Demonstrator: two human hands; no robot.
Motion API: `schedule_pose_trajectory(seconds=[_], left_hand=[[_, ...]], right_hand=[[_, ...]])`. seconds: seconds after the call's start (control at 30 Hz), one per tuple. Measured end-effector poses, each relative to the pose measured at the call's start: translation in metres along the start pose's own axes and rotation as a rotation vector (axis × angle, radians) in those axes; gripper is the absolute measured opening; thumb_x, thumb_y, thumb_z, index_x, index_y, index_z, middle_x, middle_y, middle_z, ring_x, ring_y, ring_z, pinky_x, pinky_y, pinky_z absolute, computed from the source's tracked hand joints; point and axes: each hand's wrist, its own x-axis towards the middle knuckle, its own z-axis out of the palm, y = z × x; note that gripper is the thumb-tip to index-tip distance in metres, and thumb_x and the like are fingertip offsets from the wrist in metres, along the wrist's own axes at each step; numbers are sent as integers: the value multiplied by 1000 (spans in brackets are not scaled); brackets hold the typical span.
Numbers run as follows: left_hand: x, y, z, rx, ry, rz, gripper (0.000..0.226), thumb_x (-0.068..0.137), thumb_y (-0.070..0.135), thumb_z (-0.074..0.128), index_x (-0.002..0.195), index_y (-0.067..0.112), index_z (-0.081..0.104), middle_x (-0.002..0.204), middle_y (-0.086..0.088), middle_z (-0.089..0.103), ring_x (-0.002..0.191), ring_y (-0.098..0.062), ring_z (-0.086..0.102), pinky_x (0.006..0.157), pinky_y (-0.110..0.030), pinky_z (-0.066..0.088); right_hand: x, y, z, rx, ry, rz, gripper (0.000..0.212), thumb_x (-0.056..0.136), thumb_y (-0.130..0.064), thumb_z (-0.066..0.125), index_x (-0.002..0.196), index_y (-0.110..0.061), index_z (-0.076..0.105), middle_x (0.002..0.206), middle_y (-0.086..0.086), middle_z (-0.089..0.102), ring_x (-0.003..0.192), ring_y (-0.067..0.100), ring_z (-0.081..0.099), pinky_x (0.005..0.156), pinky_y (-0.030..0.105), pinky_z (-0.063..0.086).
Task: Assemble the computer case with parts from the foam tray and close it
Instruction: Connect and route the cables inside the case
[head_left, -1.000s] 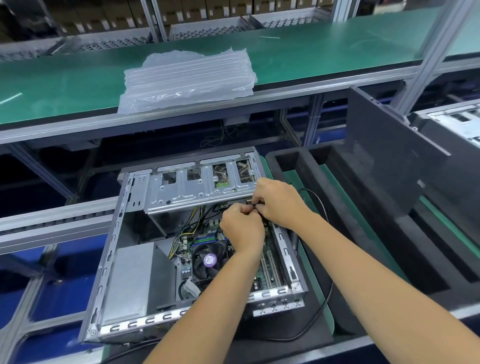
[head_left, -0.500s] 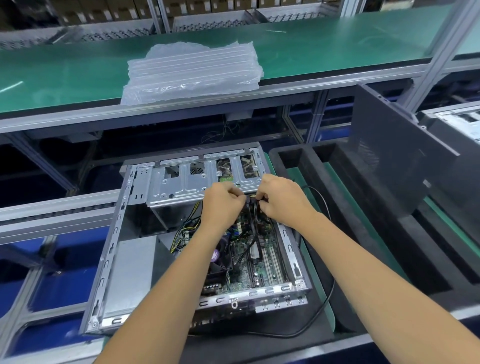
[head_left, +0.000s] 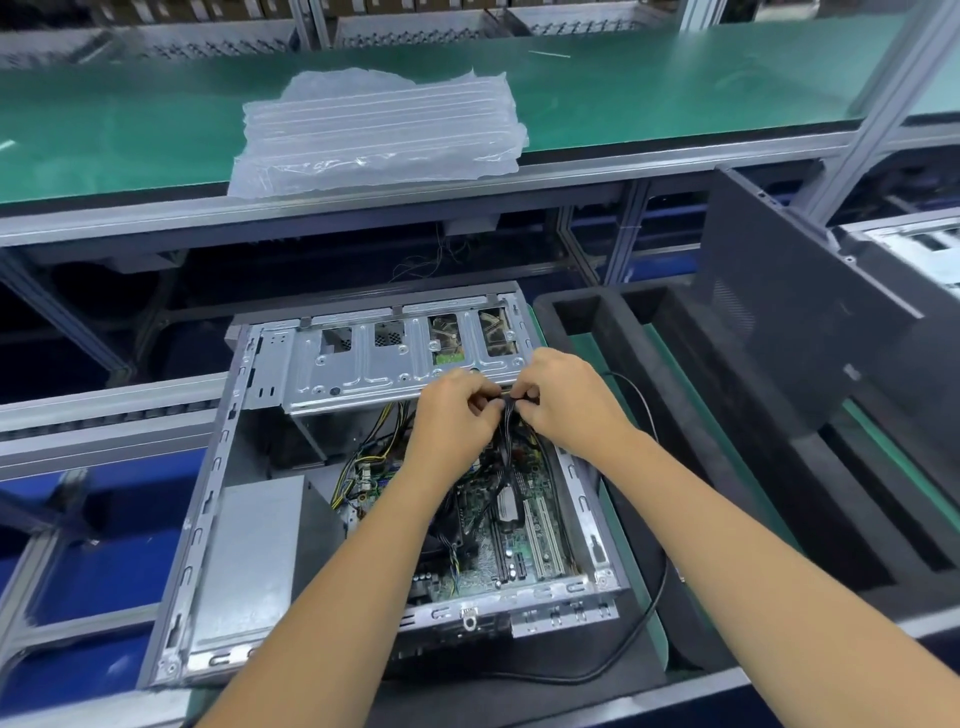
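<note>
- Head view: an open computer case (head_left: 218, 519) lies on its side in the middle of the scene, its motherboard (head_left: 519, 525) exposed and a silver drive cage (head_left: 379, 364) across its far end.
- The left hand (head_left: 457, 410) and right hand (head_left: 566, 400) meet just in front of the drive cage, both with fingers curled, pinching a bundle of black cables (head_left: 508, 415) between them.
- The cables run down from the fingers to the motherboard.
- A black foam tray (head_left: 649, 374) sits just right of the case, with a dark side panel (head_left: 789, 312) leaning upright in it.
- A black cord (head_left: 644, 623) loops along the case's right side and near edge.
- On the far green tabletop (head_left: 130, 130) lies a clear air-cushion bag (head_left: 379, 130).
</note>
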Motion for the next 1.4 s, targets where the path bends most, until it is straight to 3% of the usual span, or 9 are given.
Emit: schedule_pose_trajectory(seconds=[0.17, 0.43, 0.67, 0.83, 0.93, 1.03, 1.17, 1.3, 1.4], left_hand=[[1, -1, 4, 83, -10, 13, 12, 83, 19, 66, 92, 14, 73, 83, 3, 60, 76, -12, 53, 70, -24, 42], [5, -1, 9, 164, 8, -14, 10, 80, 20, 64, 84, 12, 68, 79, 1, 58, 74, -16, 51, 64, -23, 34], [2, -1, 16, 219, 57, -52, 19, 85, 20, 61, 76, 4, 67, 81, -7, 54, 69, -23, 50, 59, -29, 30], [7, -4, 13, 159, 73, -29, 15, 82, 11, 65, 72, 1, 67, 74, -2, 48, 64, -19, 45, 58, -25, 26], [8, -4, 8, 127, 61, 4, 14, 81, 12, 66, 71, 3, 69, 73, -6, 56, 64, -19, 49, 58, -27, 30], [11, -6, -4, 41, 27, -47, 19, 83, 18, 63, 66, 10, 65, 64, -1, 60, 59, -17, 50, 55, -30, 37], [9, -29, -34, 43, -153, -178, 37, 85, 26, 57, 59, 0, 52, 50, -7, 46, 46, -20, 38, 58, -28, 36], [-9, -45, -48, 136, -370, -171, 50, 91, 48, 52, 59, 10, 53, 47, 5, 39, 42, -11, 36, 52, -26, 32], [-18, -43, -46, 32, -382, -185, 63, 87, 67, 42, 64, 8, 52, 54, -7, 47, 48, -15, 44, 55, -31, 36]], right_hand=[[0, 0, 1, 26, 10, 17, 19, 88, -17, 68, 104, -12, 76, 100, 6, 57, 93, 28, 59, 80, 38, 50], [1, 6, 3, 165, 50, 81, 8, 82, -14, 76, 86, -9, 72, 94, -2, 44, 85, 23, 55, 75, 34, 46], [9, 9, 6, 178, 60, 76, 21, 78, -17, 79, 94, -12, 66, 102, 1, 50, 90, 26, 58, 82, 43, 50], [19, 14, 7, 204, 47, 65, 41, 78, -21, 79, 118, -18, 68, 109, -3, 48, 96, 23, 56, 89, 39, 49], [21, 17, 9, 199, 26, 61, 35, 80, -23, 80, 113, -16, 71, 113, -4, 46, 95, 23, 55, 89, 39, 47], [21, 15, 10, 186, 26, 72, 33, 81, -24, 79, 111, -14, 71, 113, -6, 44, 95, 25, 55, 85, 38, 48], [20, 6, 8, 40, 28, 23, 25, 81, -19, 74, 102, -14, 61, 115, -2, 40, 81, 24, 53, 65, 34, 41], [19, -1, 19, 108, 22, 117, 47, 69, 5, 61, 109, -20, 51, 122, -1, 31, 108, 20, 28, 82, 33, 32], [16, -4, 20, 256, -4, 223, 53, 68, 12, 52, 108, -21, 46, 122, -3, 26, 108, 18, 24, 83, 34, 28]])
